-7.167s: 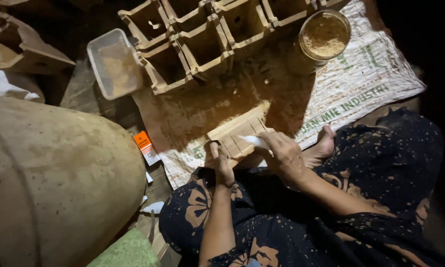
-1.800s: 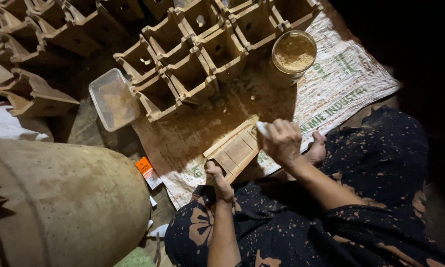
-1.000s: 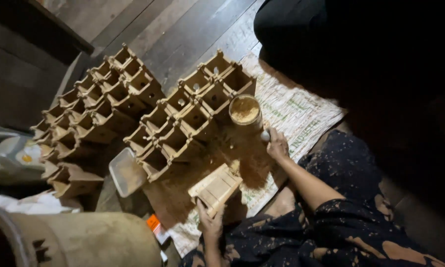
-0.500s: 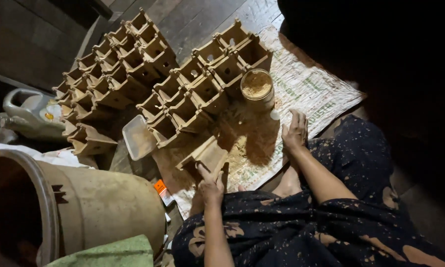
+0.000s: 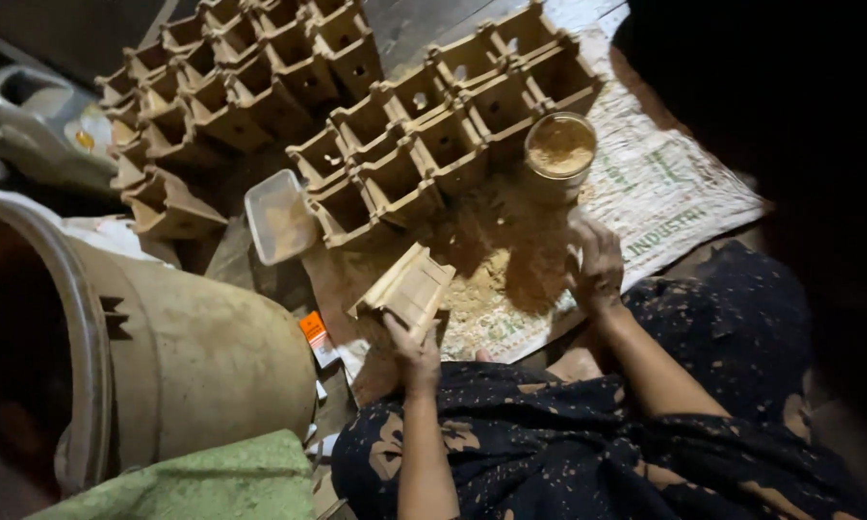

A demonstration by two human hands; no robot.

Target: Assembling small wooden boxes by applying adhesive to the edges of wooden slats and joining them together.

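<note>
The left hand (image 5: 412,345) is clamped on the near end of a wooden mould (image 5: 404,287), tilted up just below the rows of clay pots (image 5: 424,144); it looks stiff, light and dusty, best gripped by its side walls, while the right hand (image 5: 597,265) rests fingers spread on the printed sack (image 5: 684,193) below the round tin of powder (image 5: 560,147).

– Where does the view look from?
– A single head-worn camera, tilted steeply down over the person's lap toward the floor (image 5: 424,24).
– How near?
– Near: both forearms reach in from the bottom edge, clay moulds (image 5: 424,144) fill the top.
</note>
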